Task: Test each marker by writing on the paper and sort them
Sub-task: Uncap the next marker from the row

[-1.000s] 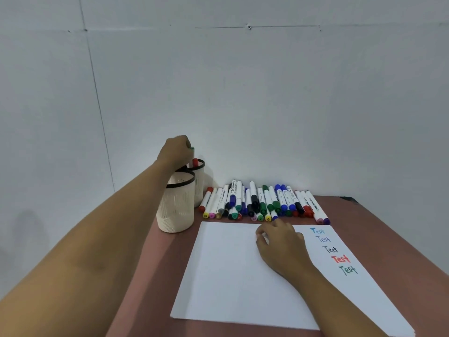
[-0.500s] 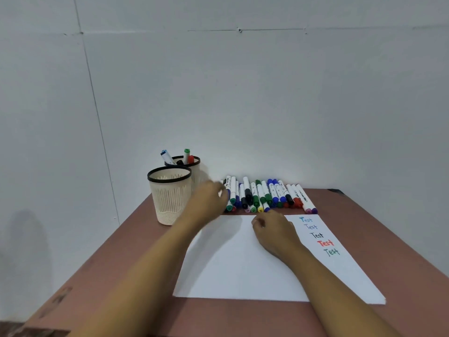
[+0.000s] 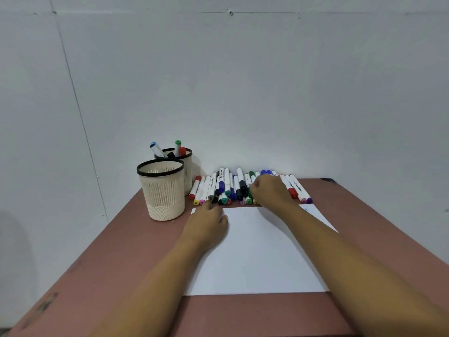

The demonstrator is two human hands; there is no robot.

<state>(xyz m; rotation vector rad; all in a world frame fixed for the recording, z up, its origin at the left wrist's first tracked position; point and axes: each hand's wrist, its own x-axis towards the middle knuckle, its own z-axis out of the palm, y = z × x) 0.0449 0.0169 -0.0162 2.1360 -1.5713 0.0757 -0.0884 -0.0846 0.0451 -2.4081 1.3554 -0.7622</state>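
A row of several markers (image 3: pixel 227 187) with mixed cap colours lies along the far edge of the white paper (image 3: pixel 255 254). My right hand (image 3: pixel 271 193) sits on the middle-right of that row, its fingers curled down around a green-capped marker (image 3: pixel 250 190). Flat on the paper's far left corner rests my left hand (image 3: pixel 209 223), its fingertips just short of the row and holding nothing. My right forearm covers most of the written words on the paper's right side.
Two cream mesh cups with black rims stand at the far left of the reddish-brown table (image 3: pixel 109 263). The nearer cup (image 3: pixel 162 195) looks empty. The rear cup (image 3: pixel 188 166) holds several markers with blue, green, red and black caps. A grey wall rises right behind.
My left hand came back from the rear cup to the paper's far left corner. My right hand left the paper and moved forward onto the marker row, curling its fingers.
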